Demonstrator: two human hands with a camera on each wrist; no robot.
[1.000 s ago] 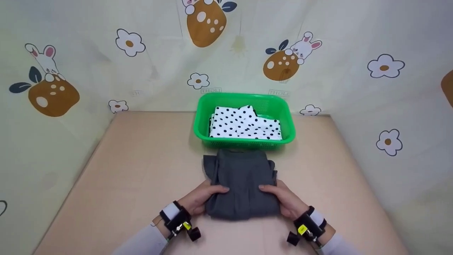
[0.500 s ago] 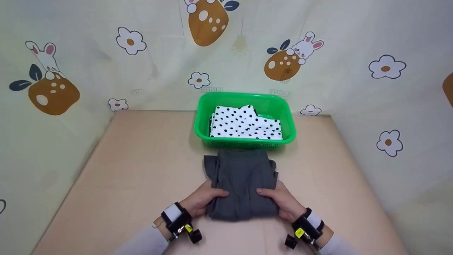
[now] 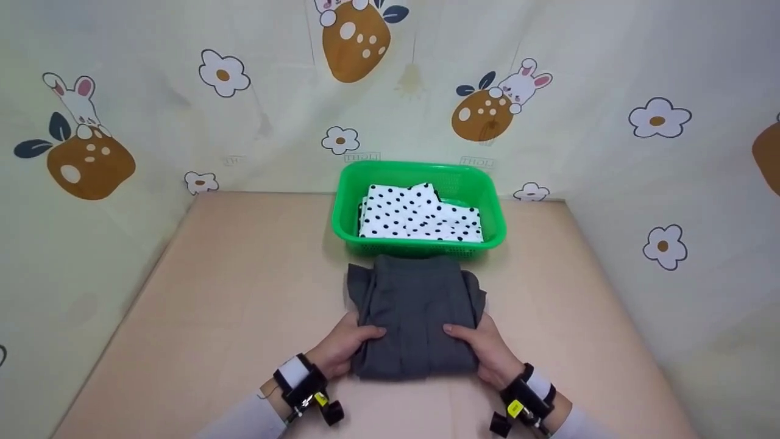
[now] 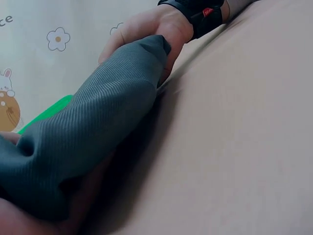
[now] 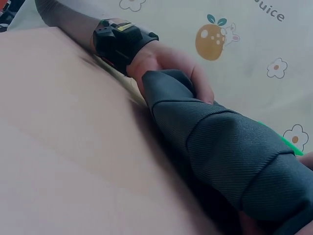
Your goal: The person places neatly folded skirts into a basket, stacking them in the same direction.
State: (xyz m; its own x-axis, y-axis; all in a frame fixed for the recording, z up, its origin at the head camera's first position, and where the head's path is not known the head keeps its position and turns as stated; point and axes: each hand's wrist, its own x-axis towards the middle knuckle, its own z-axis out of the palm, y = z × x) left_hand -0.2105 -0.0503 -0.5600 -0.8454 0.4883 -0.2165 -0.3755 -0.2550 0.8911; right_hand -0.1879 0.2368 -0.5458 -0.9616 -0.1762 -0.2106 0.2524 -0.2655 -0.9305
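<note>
A folded dark grey garment lies between my two hands, in front of the basket. My left hand grips its left side, thumb on top and fingers underneath. On the opposite side my right hand holds it the same way. Both wrist views show the near folded edge of the grey garment bulging up, with shadow on the table beneath it. In the right wrist view, the seams of the garment run across this fold. The fingers under the cloth are mostly hidden.
A green plastic basket stands just beyond the garment, near the back wall. Inside it lies folded white cloth with black dots. The tan tabletop stretches to both sides, enclosed by a printed curtain.
Both hands keep their grip on the grey garment. Its right-hand flap spreads slightly further outward, and the left thumb has shifted a little toward the left edge.
</note>
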